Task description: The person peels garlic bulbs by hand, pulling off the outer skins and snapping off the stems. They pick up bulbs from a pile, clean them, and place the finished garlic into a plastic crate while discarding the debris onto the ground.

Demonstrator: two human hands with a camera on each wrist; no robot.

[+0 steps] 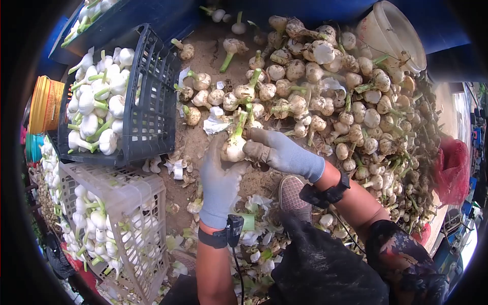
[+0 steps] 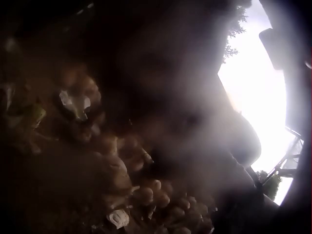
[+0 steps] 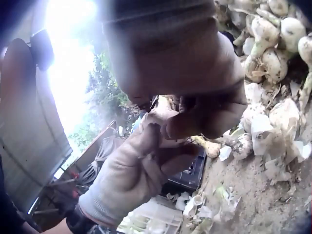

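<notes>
A pale garlic bulb [image 1: 235, 148] with a short green stem stands between my two gloved hands, stem up, in the head view. My left hand [image 1: 218, 183] holds it from the left, thumb and fingers round its base. From the right, my right hand [image 1: 287, 152] pinches at the bulb's side with curled, dirt-stained fingertips. The right wrist view has the left hand [image 3: 129, 168] and right hand [image 3: 195, 92] meeting at the bulb, which they mostly hide. Dark blur fills much of the left wrist view.
Unpeeled garlic [image 1: 315, 71] heaps across the right and back. On the left stand a black crate [image 1: 152, 101] and a whitish crate [image 1: 142, 218], both with clean bulbs. A white bucket [image 1: 391, 35] lies tipped at the back right. Peeled skins [image 1: 254, 239] litter the ground near a shoe [image 1: 295, 195].
</notes>
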